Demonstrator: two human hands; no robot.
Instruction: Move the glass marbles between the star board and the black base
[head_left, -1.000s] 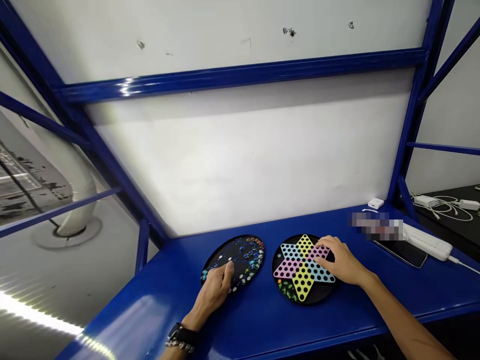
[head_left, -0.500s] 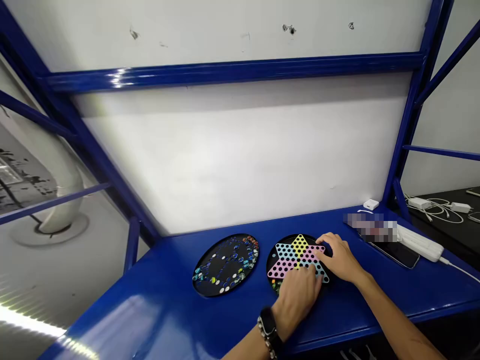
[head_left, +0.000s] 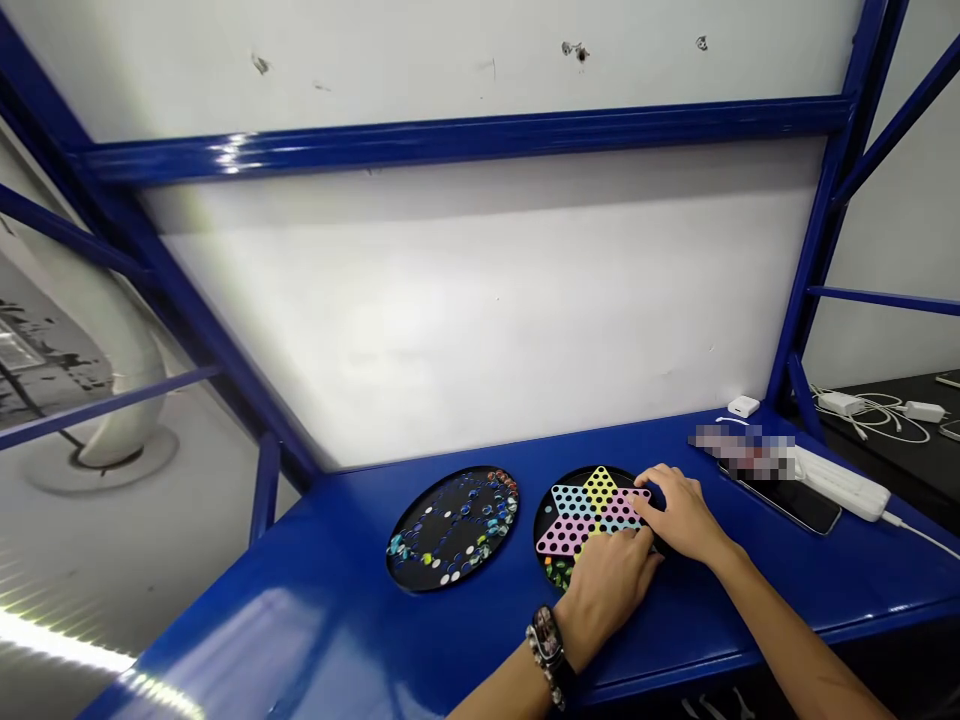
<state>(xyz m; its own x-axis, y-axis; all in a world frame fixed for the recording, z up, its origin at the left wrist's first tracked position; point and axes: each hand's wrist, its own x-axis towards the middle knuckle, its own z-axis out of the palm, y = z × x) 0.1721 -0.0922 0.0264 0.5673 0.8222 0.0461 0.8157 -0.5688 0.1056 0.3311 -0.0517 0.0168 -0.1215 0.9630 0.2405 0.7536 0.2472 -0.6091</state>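
On the star board [head_left: 581,505], which lies on the blue surface [head_left: 337,620], both hands meet. The right hand [head_left: 682,515] rests curled on its right side, seemingly steadying it. The left hand [head_left: 611,580] covers its near point, fingers bent down; whether either pinches a marble I cannot tell. Left of the board sits the marble tray [head_left: 454,528]. Such small holes would demand precise fingertip placing.

Counter [head_left: 322,620]: blue and glossy.
Frame: blue metal bar [head_left: 465,140] across a white wall [head_left: 480,320].
Phone [head_left: 791,505]: dark, lying flat at the right, just beside a white power strip [head_left: 840,482].
Charger [head_left: 742,406]: small, white, by the back corner.
Cables [head_left: 877,420]: white, on a black side table.
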